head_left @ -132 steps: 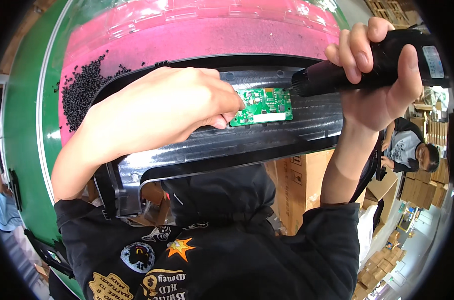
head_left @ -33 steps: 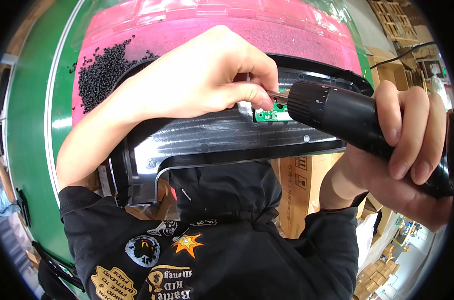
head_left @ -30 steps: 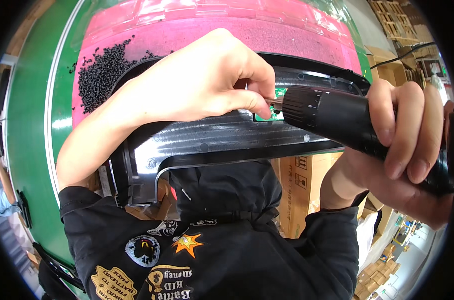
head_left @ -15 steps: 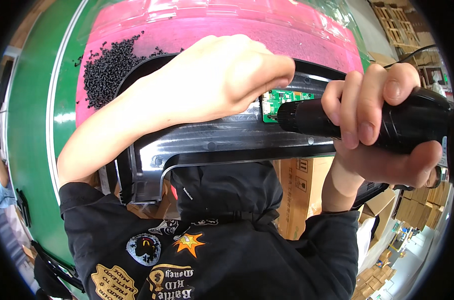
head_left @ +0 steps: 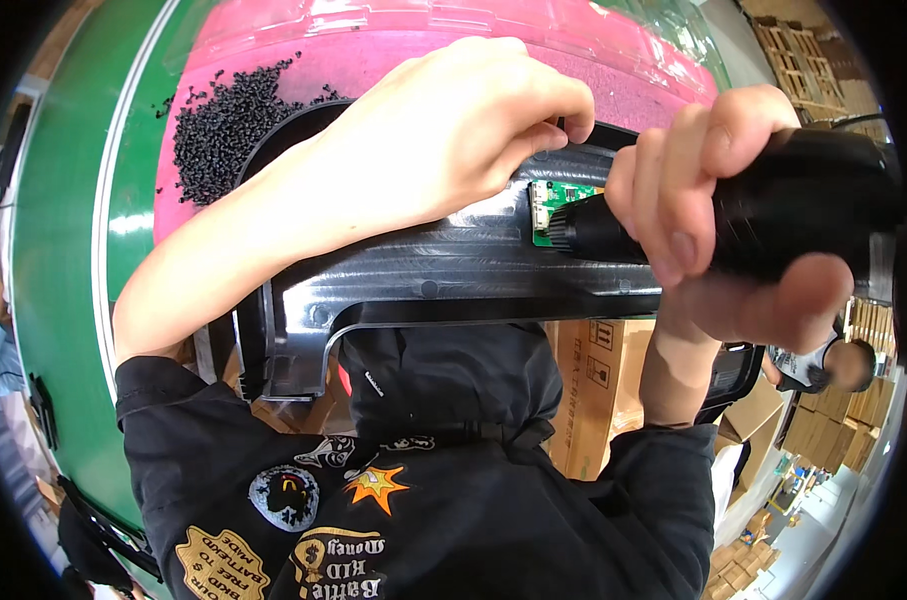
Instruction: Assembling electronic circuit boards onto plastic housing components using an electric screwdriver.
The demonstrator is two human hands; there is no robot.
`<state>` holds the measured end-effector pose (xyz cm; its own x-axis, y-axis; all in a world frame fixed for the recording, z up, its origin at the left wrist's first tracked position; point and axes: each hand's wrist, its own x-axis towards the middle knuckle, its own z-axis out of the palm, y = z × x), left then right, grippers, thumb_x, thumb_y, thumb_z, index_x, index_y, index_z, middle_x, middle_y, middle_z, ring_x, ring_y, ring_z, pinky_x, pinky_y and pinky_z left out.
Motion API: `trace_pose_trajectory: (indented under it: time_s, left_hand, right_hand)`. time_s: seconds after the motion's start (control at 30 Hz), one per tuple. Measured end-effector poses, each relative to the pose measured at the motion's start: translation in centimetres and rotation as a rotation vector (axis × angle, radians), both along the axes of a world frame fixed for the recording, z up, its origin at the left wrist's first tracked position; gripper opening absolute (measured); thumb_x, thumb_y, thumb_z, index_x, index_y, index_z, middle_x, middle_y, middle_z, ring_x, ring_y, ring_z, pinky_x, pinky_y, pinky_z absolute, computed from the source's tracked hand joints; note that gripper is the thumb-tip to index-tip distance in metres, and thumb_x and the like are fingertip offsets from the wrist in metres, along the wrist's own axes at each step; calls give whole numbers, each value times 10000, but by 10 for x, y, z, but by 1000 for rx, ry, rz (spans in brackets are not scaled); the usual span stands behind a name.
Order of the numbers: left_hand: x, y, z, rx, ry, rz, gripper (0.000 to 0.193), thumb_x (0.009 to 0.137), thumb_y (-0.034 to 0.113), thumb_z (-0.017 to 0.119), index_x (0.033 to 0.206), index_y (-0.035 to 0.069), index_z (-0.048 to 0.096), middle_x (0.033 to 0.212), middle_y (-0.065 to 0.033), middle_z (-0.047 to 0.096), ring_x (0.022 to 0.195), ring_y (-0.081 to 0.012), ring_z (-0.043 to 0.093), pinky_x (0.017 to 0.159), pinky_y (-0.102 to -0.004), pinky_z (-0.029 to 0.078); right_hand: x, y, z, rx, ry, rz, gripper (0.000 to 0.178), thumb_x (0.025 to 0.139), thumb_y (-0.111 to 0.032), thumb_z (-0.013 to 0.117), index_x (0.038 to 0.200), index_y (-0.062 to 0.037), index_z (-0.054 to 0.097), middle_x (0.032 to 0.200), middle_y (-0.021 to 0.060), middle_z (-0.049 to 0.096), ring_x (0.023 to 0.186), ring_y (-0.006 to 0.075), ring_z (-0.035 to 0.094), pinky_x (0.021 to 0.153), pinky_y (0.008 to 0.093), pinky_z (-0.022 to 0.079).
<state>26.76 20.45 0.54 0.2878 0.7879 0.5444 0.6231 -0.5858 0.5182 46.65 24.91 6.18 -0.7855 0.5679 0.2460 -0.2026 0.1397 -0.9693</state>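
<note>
A long black plastic housing (head_left: pixel 423 285) lies before me with its hollow side up. Inside it sits a green circuit board (head_left: pixel 543 212), partly covered by the black electric screwdriver (head_left: pixel 798 200). My right hand (head_left: pixel 673 190) is wrapped round this screwdriver, which lies tilted with its ribbed nose over the board; its tip is hidden. My left hand (head_left: pixel 483 120) reaches across the housing to its far wall, with thumb and forefinger bent together in a pinch. Whatever those fingertips hold is too small to make out.
On the pink mat (head_left: pixel 633 85) a heap of small black screws (head_left: pixel 228 130) lies left of the housing. Clear plastic sheeting (head_left: pixel 453 15) borders the far side. Green worktop (head_left: pixel 58 200) stretches left. A cardboard box (head_left: pixel 578 400) stands below; other people show at both edges.
My right hand and the screwdriver body have shifted left and slightly up in view. The left fingertips have moved away from the board toward the housing's far wall.
</note>
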Motion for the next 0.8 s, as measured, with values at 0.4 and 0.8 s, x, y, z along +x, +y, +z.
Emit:
trace_pose_trajectory:
  time_s: [0.4,0.8]
  left_hand:
    - [1,-3,9,-246,42,-85,323,740,-10,741,1057,16,681,859,-112,644,849,-294,629,771,-394,494]
    - [4,7,13,-106,-113,-268,313,746,-12,767,1049,-12,685,897,-100,689,802,-238,682,711,-338,554]
  right_hand:
    - [12,11,-5,106,449,33,685,737,-598,778,1089,-70,519,729,-59,551,561,50,513,611,224,397]
    - [49,26,-1,129,566,-3,674,713,-536,815,1107,-72,526,753,-59,560,592,53,527,661,233,401]
